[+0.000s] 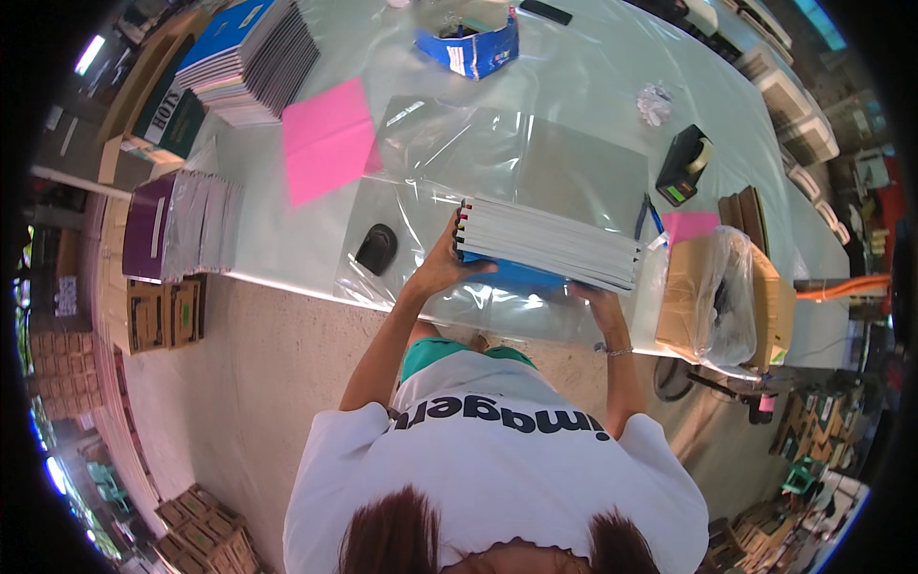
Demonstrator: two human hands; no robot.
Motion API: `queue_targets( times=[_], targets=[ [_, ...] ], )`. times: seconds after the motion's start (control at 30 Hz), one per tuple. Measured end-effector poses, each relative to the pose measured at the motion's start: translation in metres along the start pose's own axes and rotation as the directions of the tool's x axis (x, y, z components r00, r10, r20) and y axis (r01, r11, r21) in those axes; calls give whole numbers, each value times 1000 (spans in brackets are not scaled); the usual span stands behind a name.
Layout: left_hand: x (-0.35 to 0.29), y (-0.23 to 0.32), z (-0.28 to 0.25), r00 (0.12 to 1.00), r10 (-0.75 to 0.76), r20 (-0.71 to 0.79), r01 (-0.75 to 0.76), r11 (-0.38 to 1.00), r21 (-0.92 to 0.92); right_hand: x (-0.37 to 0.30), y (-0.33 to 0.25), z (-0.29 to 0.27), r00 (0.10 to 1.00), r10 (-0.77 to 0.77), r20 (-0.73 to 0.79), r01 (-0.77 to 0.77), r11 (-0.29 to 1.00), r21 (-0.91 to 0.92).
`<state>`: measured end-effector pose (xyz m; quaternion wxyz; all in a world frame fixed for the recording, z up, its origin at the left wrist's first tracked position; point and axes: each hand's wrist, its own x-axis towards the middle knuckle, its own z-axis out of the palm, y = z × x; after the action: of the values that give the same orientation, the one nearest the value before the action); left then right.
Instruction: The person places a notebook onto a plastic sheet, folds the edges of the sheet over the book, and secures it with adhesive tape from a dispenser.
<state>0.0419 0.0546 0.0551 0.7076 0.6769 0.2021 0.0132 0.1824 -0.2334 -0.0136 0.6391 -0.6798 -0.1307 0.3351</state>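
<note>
A thick stack of booklets (545,234) stands on edge near the front of the table, white page edges up and a blue cover facing me. Around its left end is my left hand (451,268), thumb along the blue cover and fingers partly hidden behind. My right hand (600,304) grips the lower right end of the same stack. Beneath lies a large clear plastic sheet (583,143) on the pale, shiny table cover. A small black oval object (377,250) rests left of my left hand. Blue pens (656,212) lie beyond the stack's right end.
Pink paper (332,142) lies at left, near a tall pile of blue-covered books (273,72) and a purple-covered stack (148,225). A blue box (492,53) stands at the back. To the right are a black tape dispenser (677,170) and a cardboard box (681,297) with plastic.
</note>
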Motion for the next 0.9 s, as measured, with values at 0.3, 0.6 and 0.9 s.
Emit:
queue_targets(
  times=[0.3,0.6,0.9],
  targets=[
    [11,-2,10,999,28,-32,-31,996,-80,11,-1,29,988,-35,-150,54,991,126],
    [17,-8,9,998,68,9,-67,995,-75,11,-6,16,990,-41,-138,44,999,14],
    [10,-20,-14,987,158,-3,-157,978,-141,5,-32,19,989,-128,-71,120,987,-108]
  ],
)
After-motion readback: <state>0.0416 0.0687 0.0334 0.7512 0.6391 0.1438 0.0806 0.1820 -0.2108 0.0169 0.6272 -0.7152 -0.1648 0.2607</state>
